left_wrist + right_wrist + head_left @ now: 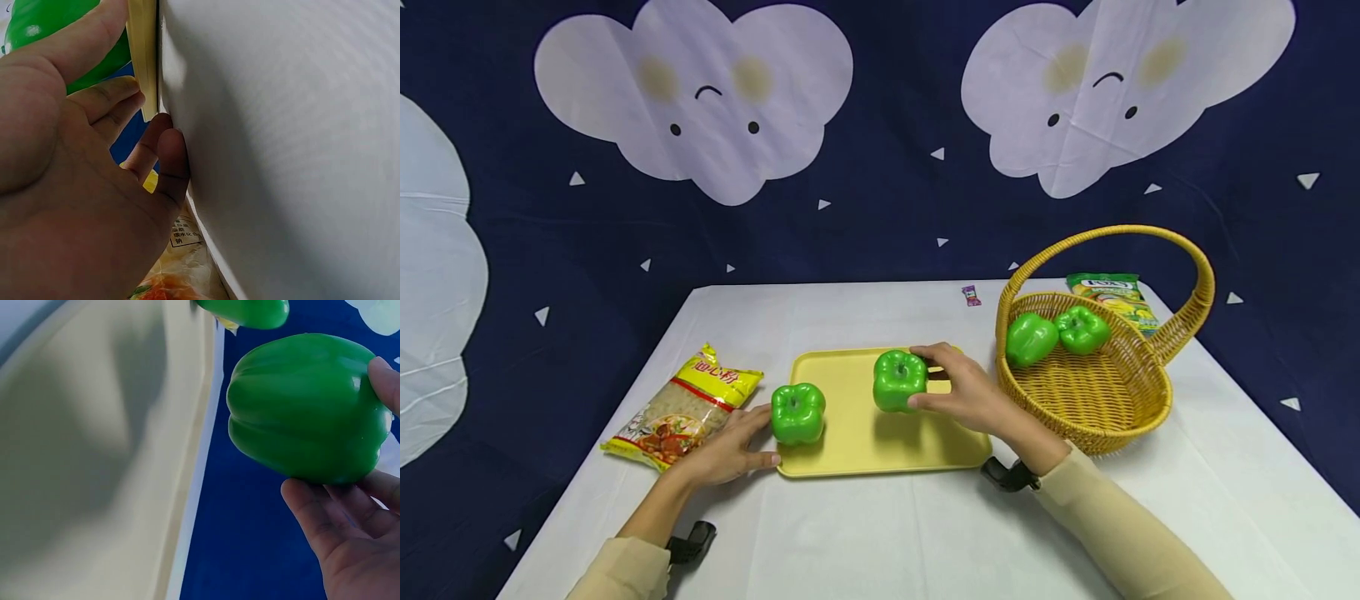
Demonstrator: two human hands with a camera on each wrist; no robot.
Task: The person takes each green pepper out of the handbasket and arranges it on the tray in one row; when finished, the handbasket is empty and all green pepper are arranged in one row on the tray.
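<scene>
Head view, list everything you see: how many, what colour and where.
Table: 1, white, centre of view
Tray: 1, yellow, mid-table
Basket: 1, golden-brown, right of tray
Peppers: 4, green, two in basket, one at tray's left end, one above tray
Food packet: 1, yellow-and-red, left of tray
Fox's bag: 1, green-and-yellow, behind basket
Small packet: 1, purple, far table edge
Backdrop: 1, dark blue with pale clouds, behind table
Wrist devices: 2, black, one per arm
Sleeves: 2, beige, on both arms
Left hand: 1, bare, at tray's left edge
Right hand: 1, bare, holding pepper above tray
</scene>
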